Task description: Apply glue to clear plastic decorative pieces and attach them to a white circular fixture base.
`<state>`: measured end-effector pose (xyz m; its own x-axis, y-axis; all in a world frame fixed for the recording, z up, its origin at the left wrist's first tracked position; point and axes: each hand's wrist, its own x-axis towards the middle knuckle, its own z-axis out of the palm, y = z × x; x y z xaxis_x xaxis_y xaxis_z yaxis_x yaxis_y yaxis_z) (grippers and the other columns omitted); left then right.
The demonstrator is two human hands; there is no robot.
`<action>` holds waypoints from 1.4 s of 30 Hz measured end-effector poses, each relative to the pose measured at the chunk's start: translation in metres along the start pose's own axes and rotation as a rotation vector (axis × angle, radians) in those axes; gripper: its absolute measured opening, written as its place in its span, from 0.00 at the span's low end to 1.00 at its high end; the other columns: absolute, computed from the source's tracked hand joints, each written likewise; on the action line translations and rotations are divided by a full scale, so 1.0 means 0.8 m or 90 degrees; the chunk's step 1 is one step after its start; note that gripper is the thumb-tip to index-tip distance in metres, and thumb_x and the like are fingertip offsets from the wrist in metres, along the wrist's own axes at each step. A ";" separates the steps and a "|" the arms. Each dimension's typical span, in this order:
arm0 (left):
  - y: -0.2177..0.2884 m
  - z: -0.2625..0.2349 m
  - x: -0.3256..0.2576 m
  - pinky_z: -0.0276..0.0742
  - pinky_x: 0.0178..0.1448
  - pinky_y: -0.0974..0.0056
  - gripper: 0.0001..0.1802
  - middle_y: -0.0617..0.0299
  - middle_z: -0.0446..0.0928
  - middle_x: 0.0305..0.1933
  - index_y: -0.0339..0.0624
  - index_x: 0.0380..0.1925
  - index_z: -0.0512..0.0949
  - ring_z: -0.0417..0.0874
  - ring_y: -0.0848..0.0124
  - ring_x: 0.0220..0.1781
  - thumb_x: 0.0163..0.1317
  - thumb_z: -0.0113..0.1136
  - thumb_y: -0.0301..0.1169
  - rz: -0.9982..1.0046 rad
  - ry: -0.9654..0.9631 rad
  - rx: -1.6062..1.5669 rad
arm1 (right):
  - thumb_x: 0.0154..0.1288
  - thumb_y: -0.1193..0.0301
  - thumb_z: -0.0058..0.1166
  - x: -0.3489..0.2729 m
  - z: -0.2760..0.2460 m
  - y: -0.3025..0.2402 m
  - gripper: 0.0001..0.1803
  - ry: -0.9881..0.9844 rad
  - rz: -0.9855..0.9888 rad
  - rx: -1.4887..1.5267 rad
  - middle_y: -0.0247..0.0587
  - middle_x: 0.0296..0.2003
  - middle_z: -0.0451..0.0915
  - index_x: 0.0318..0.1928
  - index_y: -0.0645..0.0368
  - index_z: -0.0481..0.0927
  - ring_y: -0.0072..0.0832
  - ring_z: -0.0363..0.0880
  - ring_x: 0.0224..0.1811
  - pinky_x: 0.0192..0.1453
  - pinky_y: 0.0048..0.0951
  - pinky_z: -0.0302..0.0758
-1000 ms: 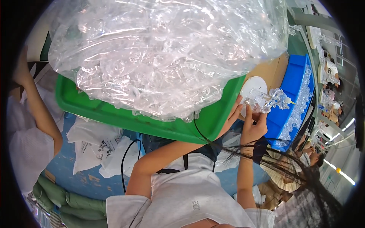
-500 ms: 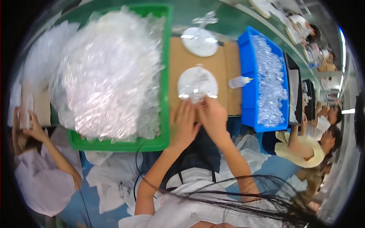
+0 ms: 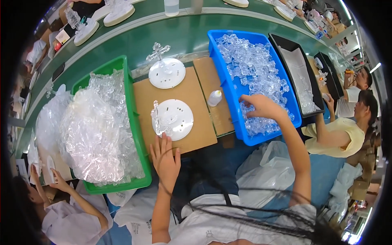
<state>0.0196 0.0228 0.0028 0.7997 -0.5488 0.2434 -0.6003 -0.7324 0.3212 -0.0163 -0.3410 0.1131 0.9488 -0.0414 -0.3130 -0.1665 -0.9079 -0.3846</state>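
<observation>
My left hand [image 3: 165, 162] lies with its fingers stretched out on the cardboard [image 3: 200, 132], fingertips at the near edge of a round white disc [image 3: 181, 114]. A clear plastic piece [image 3: 156, 116] stands at that disc's left side, its foot near my fingertips. Over the blue bin [image 3: 239, 130], my right hand [image 3: 263, 107] reaches in with thumb and fingers apart and curved above small clear plastic pieces [image 3: 249, 53]. I see nothing held between those fingers. Farther back on the cardboard sits a second white disc [image 3: 173, 77], topped by a clear cross-shaped piece [image 3: 158, 52].
A small white bottle [image 3: 214, 98] stands beside the blue bin. To the left is a green bin [image 3: 136, 141] heaped with bagged clear parts [image 3: 92, 139]. A black tray [image 3: 300, 77] adjoins the blue bin. Co-workers sit on both sides, one in yellow [image 3: 341, 136].
My right hand has left the near disc and moved right into the blue bin. My left hand stays by the disc, its fingers now spread. The view has shifted too.
</observation>
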 end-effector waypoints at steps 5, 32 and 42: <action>0.000 0.001 -0.003 0.52 0.70 0.43 0.25 0.53 0.62 0.68 0.36 0.59 0.67 0.58 0.51 0.71 0.63 0.53 0.34 -0.018 -0.008 0.008 | 0.50 0.68 0.63 -0.005 -0.018 0.016 0.20 0.051 -0.017 0.126 0.42 0.35 0.81 0.46 0.55 0.76 0.32 0.81 0.35 0.41 0.30 0.75; 0.043 0.011 0.004 0.60 0.68 0.52 0.29 0.46 0.64 0.66 0.32 0.60 0.66 0.62 0.50 0.69 0.56 0.56 0.23 0.058 0.057 -0.185 | 0.57 0.66 0.54 0.095 0.121 -0.179 0.11 0.265 0.001 0.324 0.55 0.19 0.77 0.28 0.62 0.79 0.50 0.78 0.23 0.32 0.43 0.75; 0.040 0.028 0.002 0.64 0.64 0.52 0.32 0.41 0.59 0.67 0.33 0.62 0.63 0.65 0.46 0.64 0.56 0.57 0.23 0.032 0.068 -0.199 | 0.58 0.68 0.50 0.102 0.115 -0.180 0.11 0.131 0.037 0.406 0.48 0.16 0.78 0.28 0.66 0.77 0.36 0.80 0.18 0.28 0.33 0.76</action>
<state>0.0016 -0.0103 -0.0070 0.7745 -0.5232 0.3555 -0.6237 -0.5378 0.5672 0.0600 -0.1753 0.0630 0.9547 -0.2190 -0.2014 -0.2851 -0.4799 -0.8297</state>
